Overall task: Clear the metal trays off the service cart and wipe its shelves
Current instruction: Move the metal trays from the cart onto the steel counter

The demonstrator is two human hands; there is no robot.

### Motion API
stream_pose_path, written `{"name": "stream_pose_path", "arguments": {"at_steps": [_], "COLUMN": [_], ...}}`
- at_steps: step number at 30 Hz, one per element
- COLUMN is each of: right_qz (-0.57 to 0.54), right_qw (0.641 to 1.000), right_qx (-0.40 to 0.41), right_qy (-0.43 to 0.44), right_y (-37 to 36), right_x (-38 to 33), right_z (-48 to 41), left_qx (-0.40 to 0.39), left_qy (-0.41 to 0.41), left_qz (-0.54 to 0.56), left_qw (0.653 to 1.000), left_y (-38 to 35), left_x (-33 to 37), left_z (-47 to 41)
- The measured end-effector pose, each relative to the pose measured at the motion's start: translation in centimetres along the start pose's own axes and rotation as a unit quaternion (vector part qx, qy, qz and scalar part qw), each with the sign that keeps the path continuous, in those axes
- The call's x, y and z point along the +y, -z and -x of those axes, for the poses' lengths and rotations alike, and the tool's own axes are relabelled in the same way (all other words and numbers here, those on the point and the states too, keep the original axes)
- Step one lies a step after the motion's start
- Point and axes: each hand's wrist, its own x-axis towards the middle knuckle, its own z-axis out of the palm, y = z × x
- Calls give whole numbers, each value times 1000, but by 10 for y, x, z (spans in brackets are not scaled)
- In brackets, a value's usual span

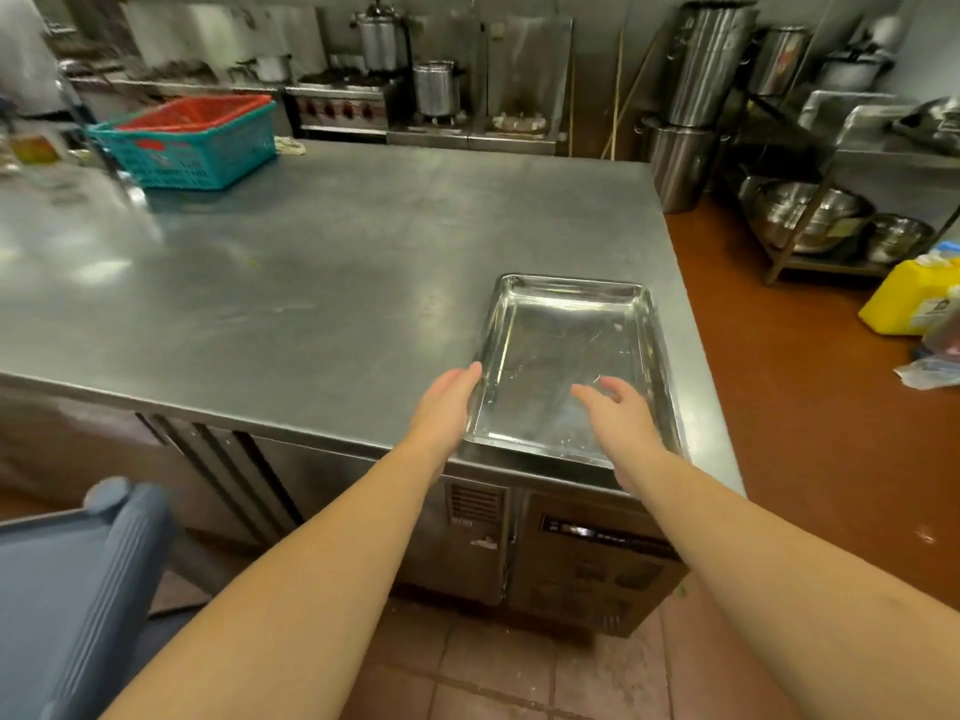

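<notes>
A shallow rectangular metal tray [561,324] lies flat on the steel counter [311,283], near its front right corner. My left hand [449,394] rests with straight fingers against the tray's left rim. My right hand [615,407] hovers over the tray's near end, fingers relaxed and spread, holding nothing. A corner of the grey-blue service cart [88,574] shows at the bottom left; its shelves are out of view.
A teal basket [197,153] with a red basket nested inside stands at the counter's far left. Stoves and pots line the back wall. Stacked steel pots [696,96], a rack of bowls [815,215] and a yellow jug [909,298] stand to the right.
</notes>
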Motion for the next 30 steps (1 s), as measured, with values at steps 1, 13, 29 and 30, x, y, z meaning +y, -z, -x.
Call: {"name": "stream_pose_path", "arguments": {"at_steps": [1, 13, 29, 30], "right_qz": [-6, -49, -2, 4], "right_qw": [1000, 977, 887, 882], "right_qx": [-18, -202, -444, -456], "right_qy": [7, 54, 123, 121], "right_y": [-3, -82, -253, -261], "right_x": [0, -10, 17, 24], "right_z": [10, 155, 480, 506], "left_qx": [7, 134, 362, 372], "left_qy": [-6, -26, -36, -30], "left_qz": [6, 72, 142, 151], "left_qw": [1000, 988, 921, 915], "left_y": [1, 61, 283, 297], "left_x": [-2, -30, -137, -148], "left_z": [14, 181, 460, 484]}}
